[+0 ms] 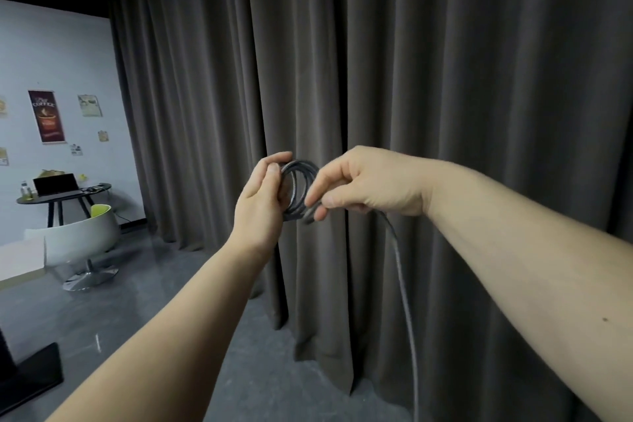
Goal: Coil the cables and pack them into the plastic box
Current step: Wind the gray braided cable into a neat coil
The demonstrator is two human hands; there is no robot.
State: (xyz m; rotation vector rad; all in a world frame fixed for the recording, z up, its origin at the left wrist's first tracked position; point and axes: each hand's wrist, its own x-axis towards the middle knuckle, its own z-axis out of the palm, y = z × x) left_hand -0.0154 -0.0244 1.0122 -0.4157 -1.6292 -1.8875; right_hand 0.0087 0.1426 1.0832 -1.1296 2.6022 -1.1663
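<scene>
A dark grey braided cable is wound into a small coil of several loops, held up in front of me at chest height. My left hand grips the coil's left side, thumb over the loops. My right hand pinches the cable at the coil's lower right. From that hand the loose tail of the cable hangs down and leaves the picture at the bottom. No plastic box is in view.
A dark curtain fills the background close ahead. At the far left stand a round black table with a laptop, and a white chair. A black stand base lies on the grey floor at the lower left.
</scene>
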